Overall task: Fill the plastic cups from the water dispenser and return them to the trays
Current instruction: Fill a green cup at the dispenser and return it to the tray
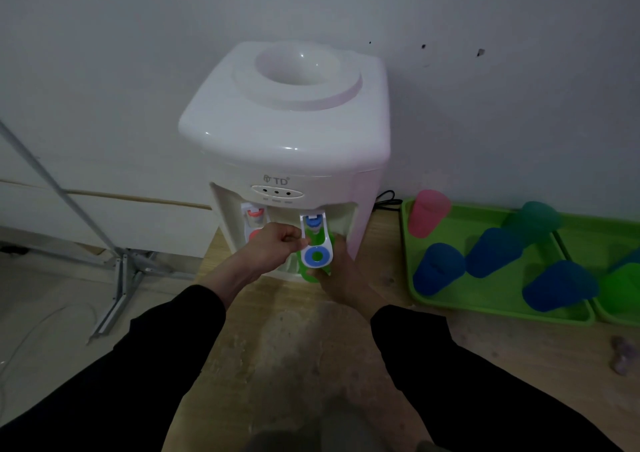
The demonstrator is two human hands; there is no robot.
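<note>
A white water dispenser (287, 132) stands on the wooden surface against the wall. My right hand (341, 275) holds a green plastic cup (304, 273) under the blue tap lever (316, 245). My left hand (277, 245), fingers curled, pinches the left edge of that blue lever. The cup is mostly hidden behind the lever and my hand. The red tap (255, 221) sits to the left, behind my left hand.
A green tray (498, 304) to the right carries a pink cup (427, 212), three blue cups (438, 268) and a teal cup (538, 221). A second green tray (620, 316) with more cups adjoins it. A metal stand (114, 261) rises at the left.
</note>
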